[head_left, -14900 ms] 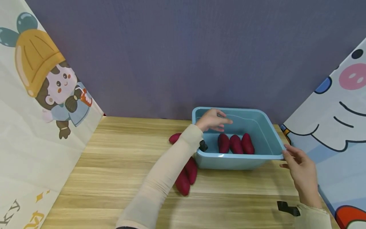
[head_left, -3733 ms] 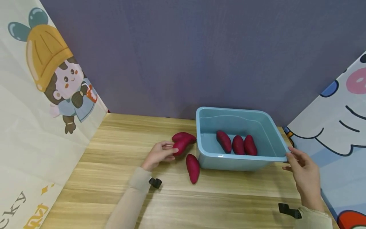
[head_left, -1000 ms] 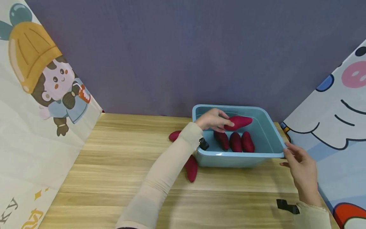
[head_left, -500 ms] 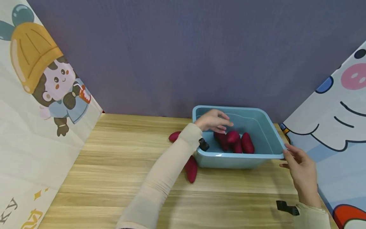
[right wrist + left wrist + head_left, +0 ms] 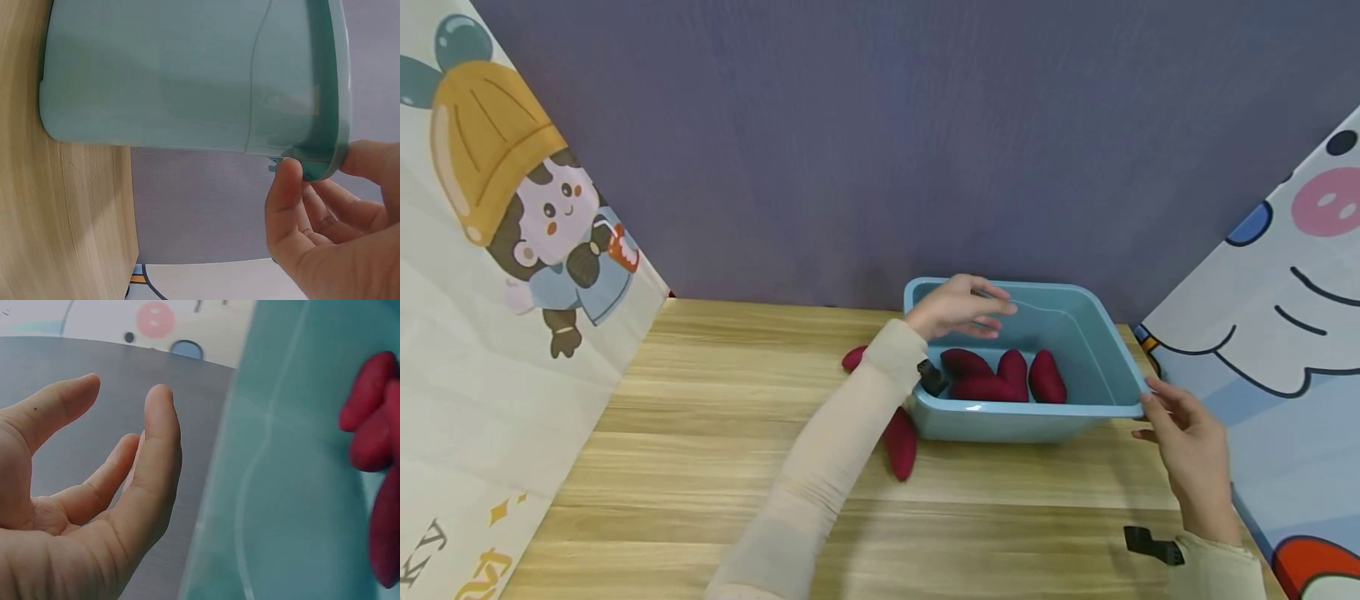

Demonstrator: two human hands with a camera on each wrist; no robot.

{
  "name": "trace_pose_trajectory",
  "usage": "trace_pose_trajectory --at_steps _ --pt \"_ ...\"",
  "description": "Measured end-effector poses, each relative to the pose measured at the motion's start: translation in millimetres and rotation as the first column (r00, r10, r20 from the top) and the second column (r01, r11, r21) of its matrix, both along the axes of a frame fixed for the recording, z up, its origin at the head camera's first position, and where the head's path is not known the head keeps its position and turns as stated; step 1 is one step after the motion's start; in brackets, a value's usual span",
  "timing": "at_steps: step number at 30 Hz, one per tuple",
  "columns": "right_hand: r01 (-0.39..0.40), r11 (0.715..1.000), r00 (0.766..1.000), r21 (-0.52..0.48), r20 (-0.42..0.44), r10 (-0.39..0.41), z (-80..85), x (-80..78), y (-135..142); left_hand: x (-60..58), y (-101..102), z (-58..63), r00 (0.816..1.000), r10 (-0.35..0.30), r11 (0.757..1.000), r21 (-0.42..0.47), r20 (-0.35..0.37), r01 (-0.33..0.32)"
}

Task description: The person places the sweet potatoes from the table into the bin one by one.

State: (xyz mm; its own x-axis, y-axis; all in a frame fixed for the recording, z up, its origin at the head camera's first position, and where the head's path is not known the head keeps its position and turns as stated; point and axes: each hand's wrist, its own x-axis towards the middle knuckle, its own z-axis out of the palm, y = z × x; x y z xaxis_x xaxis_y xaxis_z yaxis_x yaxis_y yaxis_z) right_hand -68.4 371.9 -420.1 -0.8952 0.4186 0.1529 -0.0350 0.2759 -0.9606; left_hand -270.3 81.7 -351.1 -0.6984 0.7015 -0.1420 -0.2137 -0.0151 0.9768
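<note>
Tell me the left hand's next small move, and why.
Likely bring the left hand to the nearer sweet potato beside the bin: it lies outside on the table, the left hand is empty, and the right hand pinches the rim.

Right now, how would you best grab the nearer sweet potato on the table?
Likely round its middle, from above: the nearer sweet potato is long and tapers at its near end, with the tub close on its right. The left sleeve hides its far end.
</note>
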Motion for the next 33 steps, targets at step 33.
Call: trace_pose_trajectory --at_steps 33 --pt "0.014 0.999 1.0 -0.042 0.012 -0.014 0.3 -1.8 -2 15.2 -147 -49.5 0.909 0.369 0.929 0.053 -0.196 -0.366"
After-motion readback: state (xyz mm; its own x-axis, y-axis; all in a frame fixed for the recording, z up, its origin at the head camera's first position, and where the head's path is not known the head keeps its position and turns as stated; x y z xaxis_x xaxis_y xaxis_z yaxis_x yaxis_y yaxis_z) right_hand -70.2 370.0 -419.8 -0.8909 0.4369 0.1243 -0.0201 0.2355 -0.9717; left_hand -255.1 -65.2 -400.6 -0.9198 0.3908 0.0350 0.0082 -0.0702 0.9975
